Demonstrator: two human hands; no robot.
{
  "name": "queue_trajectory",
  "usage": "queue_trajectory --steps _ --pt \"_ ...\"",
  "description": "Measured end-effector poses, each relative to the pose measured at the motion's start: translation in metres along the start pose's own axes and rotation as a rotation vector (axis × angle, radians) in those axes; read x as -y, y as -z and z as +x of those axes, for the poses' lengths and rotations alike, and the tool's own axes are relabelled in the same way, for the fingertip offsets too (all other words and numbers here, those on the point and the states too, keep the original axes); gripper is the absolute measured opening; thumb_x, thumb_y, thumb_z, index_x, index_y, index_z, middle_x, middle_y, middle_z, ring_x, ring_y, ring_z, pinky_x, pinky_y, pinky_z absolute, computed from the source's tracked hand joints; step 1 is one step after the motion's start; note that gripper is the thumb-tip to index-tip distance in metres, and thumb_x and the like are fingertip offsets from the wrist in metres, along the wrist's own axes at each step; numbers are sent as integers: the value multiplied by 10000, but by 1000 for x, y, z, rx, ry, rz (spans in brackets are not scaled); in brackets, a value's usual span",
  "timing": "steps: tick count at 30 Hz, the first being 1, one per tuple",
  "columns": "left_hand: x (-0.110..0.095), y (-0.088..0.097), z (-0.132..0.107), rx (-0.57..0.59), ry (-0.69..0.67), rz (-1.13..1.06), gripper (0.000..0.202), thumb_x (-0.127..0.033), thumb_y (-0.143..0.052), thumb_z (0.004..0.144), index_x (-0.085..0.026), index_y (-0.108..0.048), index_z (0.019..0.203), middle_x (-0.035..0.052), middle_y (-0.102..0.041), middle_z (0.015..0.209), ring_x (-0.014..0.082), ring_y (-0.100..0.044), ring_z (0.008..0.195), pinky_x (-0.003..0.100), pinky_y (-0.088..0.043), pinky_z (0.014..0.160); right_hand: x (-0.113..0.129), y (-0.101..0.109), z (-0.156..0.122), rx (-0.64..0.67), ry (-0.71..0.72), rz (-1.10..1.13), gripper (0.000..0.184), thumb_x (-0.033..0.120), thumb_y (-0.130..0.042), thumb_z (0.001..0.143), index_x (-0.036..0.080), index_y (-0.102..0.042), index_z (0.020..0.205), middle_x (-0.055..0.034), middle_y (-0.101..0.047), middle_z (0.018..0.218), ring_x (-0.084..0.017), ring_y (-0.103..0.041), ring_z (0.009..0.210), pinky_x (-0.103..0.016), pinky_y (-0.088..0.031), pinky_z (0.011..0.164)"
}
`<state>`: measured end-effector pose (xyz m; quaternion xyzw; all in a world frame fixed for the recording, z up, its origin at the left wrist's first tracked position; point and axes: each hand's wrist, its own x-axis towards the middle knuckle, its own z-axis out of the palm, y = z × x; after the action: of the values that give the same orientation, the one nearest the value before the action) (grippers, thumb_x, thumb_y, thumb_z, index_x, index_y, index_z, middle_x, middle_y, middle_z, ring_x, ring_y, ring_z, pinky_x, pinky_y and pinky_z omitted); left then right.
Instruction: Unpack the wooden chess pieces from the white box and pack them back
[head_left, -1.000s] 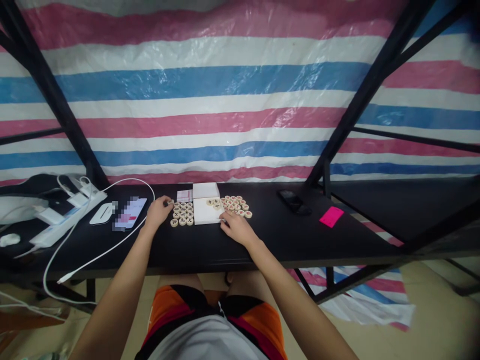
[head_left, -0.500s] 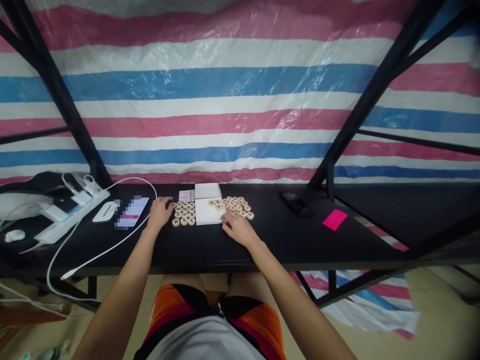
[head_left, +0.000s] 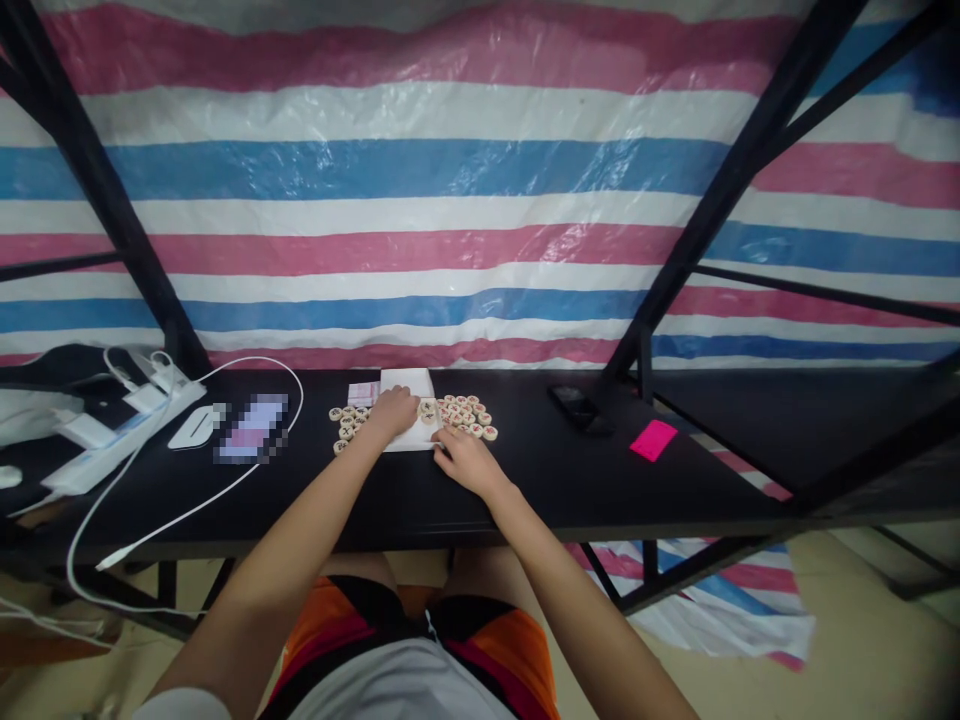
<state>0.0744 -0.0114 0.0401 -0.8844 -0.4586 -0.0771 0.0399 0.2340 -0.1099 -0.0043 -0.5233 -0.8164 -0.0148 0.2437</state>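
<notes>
An open white box (head_left: 405, 441) with its lid folded back stands on the black table, and a few round Chinese chess pieces (head_left: 427, 411) with black characters lie inside. My left hand (head_left: 396, 412) is over the box's left part, fingers curled together; whatever is between them is hidden. At the front right corner, my right hand (head_left: 466, 457) grips the box's edge. Left of the box are black-marked pieces (head_left: 346, 433), partly covered by my left wrist. Red-marked pieces (head_left: 466, 412) sit in a group on the right, just beyond my right hand.
A pink-and-white packet (head_left: 363, 394) lies behind the left pieces. Farther left are a phone with a lit screen (head_left: 253, 428), a white device (head_left: 196, 427), a power strip (head_left: 112, 445) and a white cable (head_left: 180, 518). A black phone (head_left: 579, 410) and pink notes (head_left: 653, 440) lie right.
My left hand has moved right, from beside the black-marked pieces to over the box. My right hand stays at the box's corner. The whole view has shifted slightly.
</notes>
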Motion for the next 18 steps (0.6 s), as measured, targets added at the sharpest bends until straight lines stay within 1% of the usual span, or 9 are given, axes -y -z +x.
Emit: queue_trajectory --steps 2,4,8,11,13,15,16,18 --pt "0 1 -3 -14 -16 12 281 -145 -446 856 -123 -698 978 182 -627 1036 303 -540 1075 402 -420 896 1 1 0 5 -1 -10 180 186 -454 892 184 -606 987 -69 -635 959 -176 -600 902 -267 -445 786" --pt "0 1 -7 -13 -16 19 286 -142 -449 853 -120 -684 1013 183 -625 1045 302 -550 1063 393 -437 869 1 1 0 10 -2 -16 188 186 -446 893 184 -606 992 -69 -638 967 -178 -599 912 -265 -445 779" --pt "-3 4 -8 58 -51 46 306 -158 -456 848 -116 -650 1082 183 -643 1060 298 -587 1017 380 -464 806 1 1 0 13 -4 -14 190 191 -444 895 181 -602 999 -67 -636 963 -176 -596 914 -263 -445 785" --pt "-7 8 -5 109 -49 40 268 -165 -481 831 -122 -665 1020 172 -671 1022 290 -613 980 369 -461 794 1 1 0 16 -6 -20 181 190 -451 891 184 -604 988 -67 -633 958 -176 -595 905 -265 -445 788" --pt "-5 11 -4 116 -12 -35 211 -183 -517 809 -147 -678 941 137 -690 966 265 -630 927 339 -457 772 1 1 0 21 -9 -26 178 191 -453 891 186 -605 983 -66 -632 953 -178 -595 903 -265 -445 782" --pt "5 17 -11 76 29 -171 152 -220 -551 793 -174 -673 872 87 -699 912 226 -635 860 300 -450 741 2 1 0 21 -11 -27 180 192 -450 893 187 -604 985 -68 -632 957 -178 -597 906 -264 -445 777" --pt "14 21 -17 27 43 -248 137 -242 -557 796 -185 -666 856 62 -700 901 205 -630 838 282 -445 731 2 2 0 19 -11 -25 181 193 -447 894 187 -603 987 -69 -633 962 -178 -598 907 -263 -445 775" --pt "37 27 -37 -138 95 -352 154 -298 -543 817 -193 -647 863 34 -691 869 179 -615 795 262 -437 713 2 2 0 16 -8 -22 182 193 -446 895 186 -602 988 -70 -633 972 -178 -600 907 -263 -445 775"
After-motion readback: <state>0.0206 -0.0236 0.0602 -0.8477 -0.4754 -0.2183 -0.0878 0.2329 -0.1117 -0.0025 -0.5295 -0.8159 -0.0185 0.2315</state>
